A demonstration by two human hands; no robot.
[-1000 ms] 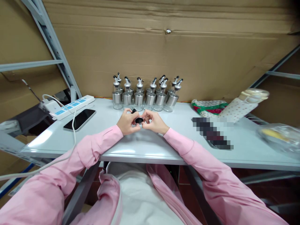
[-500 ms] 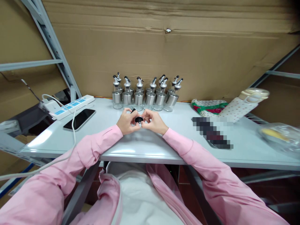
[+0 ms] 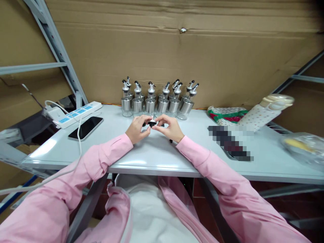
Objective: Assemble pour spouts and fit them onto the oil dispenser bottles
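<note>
Over the middle of the table, my left hand and my right hand meet with fingertips closed on a small bottle pourer stopper. It has a black ringed base, with a silver part showing above. The thumb and fingers of each hand press it from opposite sides. Small black pieces lie close by, one beside my right wrist; others are partly hidden by my fingers. Beyond my hands, several glass oil bottles with steel sleeves and silver-and-black spouts stand upright in rows.
At left, a phone lies near a white power strip, and a white cable crosses the table edge. To the right are a patterned tumbler, a coloured cloth pouch, a pixelated dark item and a clear plastic bag.
Both hands have shifted slightly away from me with the stopper. It has turned over: its silver part pointed toward me before and now shows above the black base.
</note>
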